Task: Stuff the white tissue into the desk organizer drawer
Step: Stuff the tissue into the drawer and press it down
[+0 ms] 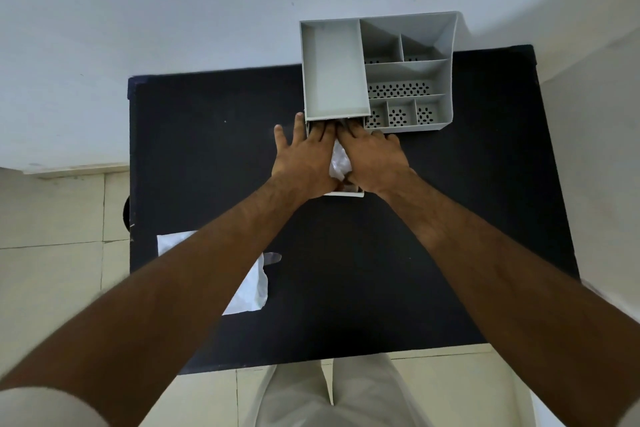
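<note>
Pressing down side by side, both hands sit over the pulled-out drawer (346, 193), of which only the near white front edge shows below the wrists. Nearest the body, under the left forearm, a flat white sheet or bag (251, 288) lies on the black table (381, 270), well apart from the hands; what it is exactly cannot be told.

Both forearms reach forward and converge toward the middle of the table. Left hand (303, 158): palm down, fingers spread wide, thumb and first finger splayed out to the left, fingertips reaching under the front lip of the organizer. Right hand (372, 159): palm down, fingers closer together, pointing forward into the same opening, thumb tucked inward toward the gap between the hands.

White tissue (339, 161): a crumpled wad showing only in the narrow gap between the two hands, touching both, lying in the drawer beneath them. Neither hand grips it; both lie flat on it. How much of it is under the palms cannot be told.

Just beyond the fingertips stands the grey desk organizer (377, 73), one long open bin directly ahead of the left hand, smaller perforated compartments ahead and to the right of the right hand.
</note>
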